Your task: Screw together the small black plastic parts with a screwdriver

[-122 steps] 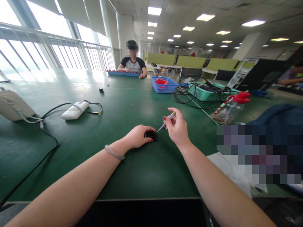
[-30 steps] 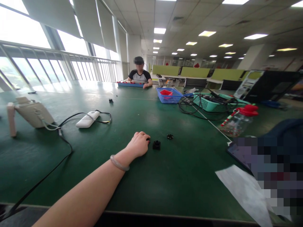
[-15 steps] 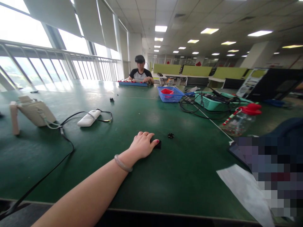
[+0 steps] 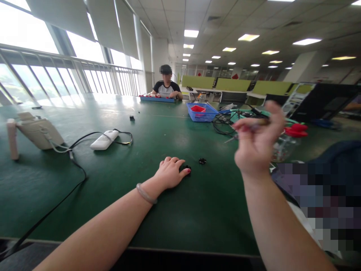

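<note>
My left hand [image 4: 170, 173] lies low on the green table, thumb and fingers closed around a small black part [image 4: 187, 168]. Most of that part is covered by the fingers. A second small black piece [image 4: 202, 161] sits just right of it, apart from the hand. My right hand [image 4: 256, 145] is raised above the table on the right, blurred by motion. Its fingers pinch a thin screwdriver-like tool [image 4: 231, 139] whose slender metal shaft points left. The exact kind of tool is too smeared to tell.
A blue basket [image 4: 203, 115] with a red tray stands at the back, beside tangled cables. A jar with a red lid [image 4: 296, 130] is behind my right hand. To the left are a white power bank [image 4: 104, 140] and a beige device [image 4: 41, 130]. Another person [image 4: 166, 88] sits opposite.
My right hand has come into view from the right, raised and holding the thin tool. My left hand stays in place, while the black part under its thumb looks slightly turned.
</note>
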### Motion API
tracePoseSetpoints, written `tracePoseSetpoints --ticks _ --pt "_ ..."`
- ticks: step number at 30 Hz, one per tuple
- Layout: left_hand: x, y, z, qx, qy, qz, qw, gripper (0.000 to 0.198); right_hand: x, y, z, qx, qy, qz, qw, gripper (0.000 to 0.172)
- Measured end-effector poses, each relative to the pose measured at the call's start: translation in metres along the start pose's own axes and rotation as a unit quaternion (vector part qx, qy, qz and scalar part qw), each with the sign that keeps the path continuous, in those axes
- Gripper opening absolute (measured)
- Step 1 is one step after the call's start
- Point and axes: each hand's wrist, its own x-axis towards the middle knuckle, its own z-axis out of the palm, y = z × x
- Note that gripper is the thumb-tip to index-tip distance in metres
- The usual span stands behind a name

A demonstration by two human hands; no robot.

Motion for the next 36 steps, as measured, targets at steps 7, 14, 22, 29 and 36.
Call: tracePoseSetpoints --ticks 7,14,22,29,36 --pt "0.002 -0.001 -0.002 0.003 -0.017 0.016 1.0 0.06 -0.042 0.069 0.02 0.052 0.007 0.185 0.981 0.016" --pt "0.003 -0.001 0.001 -0.003 -0.024 0.024 0.999 0.063 -0.06 0.065 0.019 0.106 -0.051 0.278 0.953 0.024" --pt "-0.001 0.007 -0.003 -0.04 -0.032 0.078 0.996 0.072 -0.064 0.044 0.035 0.232 -0.056 0.311 0.92 0.029" --pt "-0.006 0.018 -0.001 -0.069 -0.018 0.1 0.992 0.057 -0.069 0.066 0.025 0.225 0.031 0.35 0.909 0.028" --pt "-0.027 0.036 0.002 -0.073 -0.015 0.127 0.989 0.023 -0.074 0.073 0.026 0.229 0.01 0.375 0.898 0.032"
